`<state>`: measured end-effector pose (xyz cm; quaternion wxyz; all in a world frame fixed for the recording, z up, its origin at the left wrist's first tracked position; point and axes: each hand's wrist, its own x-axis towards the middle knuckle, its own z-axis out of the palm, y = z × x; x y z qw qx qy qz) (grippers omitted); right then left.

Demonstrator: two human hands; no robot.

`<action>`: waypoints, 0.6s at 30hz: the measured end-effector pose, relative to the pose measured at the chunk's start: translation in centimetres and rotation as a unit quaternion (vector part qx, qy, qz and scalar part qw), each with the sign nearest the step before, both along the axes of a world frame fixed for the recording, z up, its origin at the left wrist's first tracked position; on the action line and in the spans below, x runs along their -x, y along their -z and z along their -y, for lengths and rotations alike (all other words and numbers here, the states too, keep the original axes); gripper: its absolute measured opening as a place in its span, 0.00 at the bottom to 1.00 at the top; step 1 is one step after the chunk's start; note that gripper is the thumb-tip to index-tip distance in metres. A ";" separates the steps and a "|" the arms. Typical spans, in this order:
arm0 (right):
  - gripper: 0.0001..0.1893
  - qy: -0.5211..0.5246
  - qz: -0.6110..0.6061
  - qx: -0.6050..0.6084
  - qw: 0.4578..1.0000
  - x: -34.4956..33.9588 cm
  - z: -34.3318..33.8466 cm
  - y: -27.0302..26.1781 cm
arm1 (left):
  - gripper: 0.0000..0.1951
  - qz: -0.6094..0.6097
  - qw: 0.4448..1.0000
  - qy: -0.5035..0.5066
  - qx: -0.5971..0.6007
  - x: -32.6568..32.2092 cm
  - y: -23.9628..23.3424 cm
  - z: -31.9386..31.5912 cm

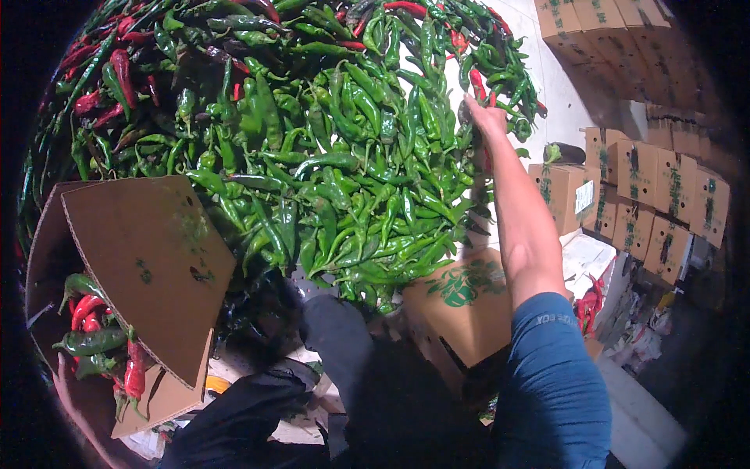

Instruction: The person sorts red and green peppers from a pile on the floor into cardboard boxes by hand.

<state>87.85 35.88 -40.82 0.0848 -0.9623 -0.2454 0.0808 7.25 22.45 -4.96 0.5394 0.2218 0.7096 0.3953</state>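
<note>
A broad heap of long green peppers (351,170), with red ones among them, covers a pale surface. My right hand (487,116) reaches to the heap's right side, against a red pepper (477,85); its fingers are partly hidden, so a grip cannot be told. At the lower left, part of my left hand or forearm (73,404) shows beside an open cardboard box (149,234). Several red and green peppers (94,340) lie by that box's raised flap, close to my left hand; whether it holds any of them cannot be told.
Stacked cardboard boxes (656,182) stand at the right, with more at the upper right (603,35). A printed box flap (463,293) is below the heap. Red peppers (587,308) lie on a white surface right of my arm. My legs (252,416) are at the bottom.
</note>
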 end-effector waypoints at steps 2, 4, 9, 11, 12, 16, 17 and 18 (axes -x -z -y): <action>0.43 0.034 0.090 0.006 0.995 1.2 -0.7 -0.1 | 0.23 -0.001 1.000 0.001 0.000 -0.1 0.0 -0.1; 0.41 -0.008 0.087 0.035 0.996 1.1 -0.9 -0.5 | 0.23 -0.002 1.000 0.006 0.001 -0.3 0.0 -0.4; 0.45 -0.025 -0.161 0.073 0.984 0.1 -1.1 -2.7 | 0.23 -0.007 1.000 0.002 0.002 0.0 -0.3 0.1; 0.38 -0.030 -0.163 0.064 0.984 0.7 0.3 -3.6 | 0.23 -0.003 1.000 0.001 0.004 0.2 -0.3 0.2; 0.32 -0.088 -0.245 0.010 0.966 -0.9 1.4 -4.0 | 0.22 0.005 1.000 0.003 0.003 0.2 0.0 0.0; 0.25 -0.172 -0.335 -0.064 0.924 -3.4 3.9 -8.6 | 0.22 0.020 1.000 0.017 0.003 0.0 0.3 -0.6; 0.28 -0.170 -0.358 -0.098 0.913 -3.0 3.9 -10.3 | 0.22 0.047 0.998 0.033 0.028 -0.4 0.2 -0.7; 0.30 -0.174 -0.388 -0.099 0.900 -2.9 3.8 -12.9 | 0.22 0.063 0.996 0.043 0.038 -0.4 0.2 -0.5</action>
